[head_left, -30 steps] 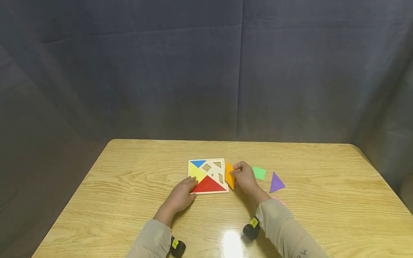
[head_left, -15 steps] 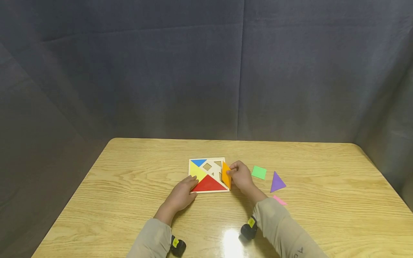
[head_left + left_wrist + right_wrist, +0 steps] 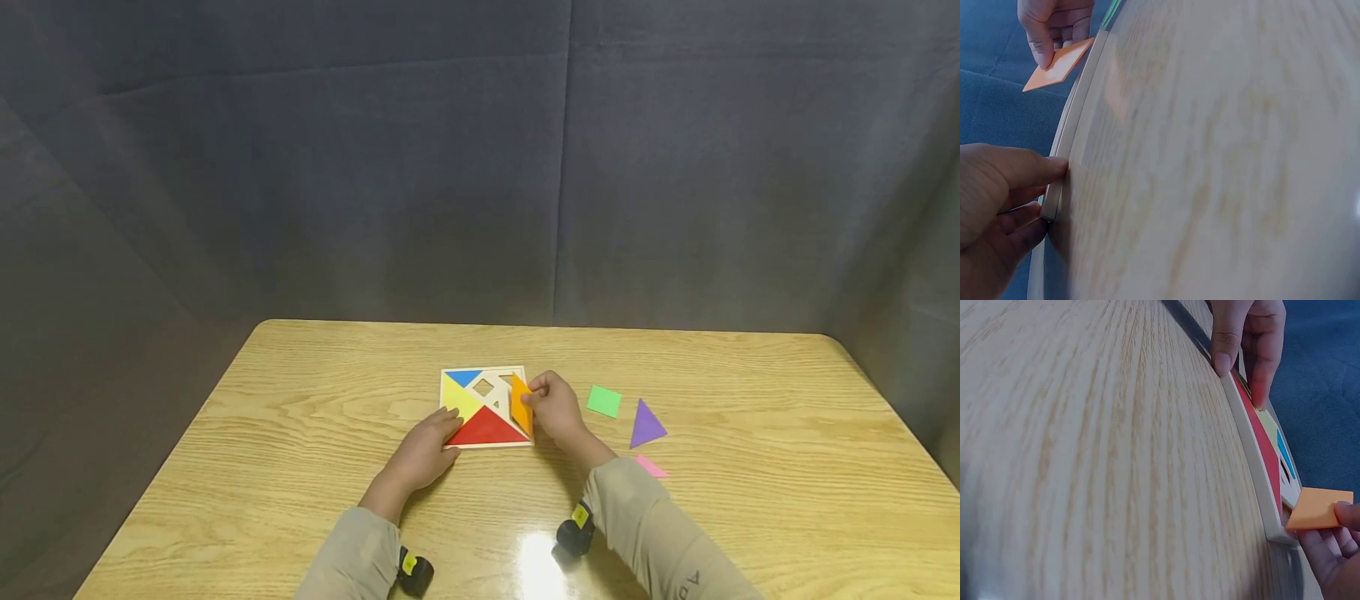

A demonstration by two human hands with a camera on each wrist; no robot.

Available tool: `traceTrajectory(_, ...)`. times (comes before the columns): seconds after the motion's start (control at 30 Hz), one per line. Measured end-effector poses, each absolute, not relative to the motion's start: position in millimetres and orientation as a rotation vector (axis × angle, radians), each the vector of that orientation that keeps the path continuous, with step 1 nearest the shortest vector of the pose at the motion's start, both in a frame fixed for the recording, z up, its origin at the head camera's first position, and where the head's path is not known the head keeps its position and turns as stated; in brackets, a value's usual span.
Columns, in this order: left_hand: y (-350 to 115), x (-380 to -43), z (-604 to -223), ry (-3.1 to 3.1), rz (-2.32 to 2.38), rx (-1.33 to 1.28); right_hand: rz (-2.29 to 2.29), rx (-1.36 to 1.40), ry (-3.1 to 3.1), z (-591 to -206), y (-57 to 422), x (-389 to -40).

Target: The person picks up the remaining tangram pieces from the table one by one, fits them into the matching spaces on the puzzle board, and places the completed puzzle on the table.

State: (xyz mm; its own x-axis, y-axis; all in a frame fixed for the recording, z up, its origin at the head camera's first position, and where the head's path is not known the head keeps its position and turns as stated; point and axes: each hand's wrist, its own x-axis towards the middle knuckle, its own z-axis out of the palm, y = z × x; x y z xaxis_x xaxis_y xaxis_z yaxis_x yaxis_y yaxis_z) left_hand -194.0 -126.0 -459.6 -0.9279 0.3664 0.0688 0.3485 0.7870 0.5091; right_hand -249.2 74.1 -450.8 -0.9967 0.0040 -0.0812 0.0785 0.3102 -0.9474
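My left hand point(image 3: 418, 454) grips the near left corner of a wooden tangram tray point(image 3: 498, 393), thumb at its front edge and fingers over the top. Inside the tray lie a large red triangle point(image 3: 486, 429), a yellow triangle point(image 3: 459, 400) and a small blue triangle point(image 3: 462, 377). The tray's right part shows its pale base with cut-out holes. Between thumb and fingers, my right hand point(image 3: 561, 412) pinches an orange parallelogram point(image 3: 521, 407). That piece is tilted over the tray's right edge, its low corner close to the near right corner in the right wrist view.
Right of the tray, a green square piece point(image 3: 603, 402), a purple triangle point(image 3: 647, 425) and a pink triangle point(image 3: 652, 467) lie on the wooden table point(image 3: 300, 400). A dark curtain point(image 3: 420, 167) hangs behind the table's far edge.
My right hand has moved left with the orange parallelogram, from beside the tray to over its right side. The left hand stays on the tray's corner.
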Motion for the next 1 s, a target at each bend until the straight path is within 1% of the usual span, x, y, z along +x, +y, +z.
traceTrajectory(1.0, -126.2, -195.8, -461.6, 2.935, 0.829, 0.575, -1.687, -0.033, 2.631, -455.0, 67.6, -245.1)
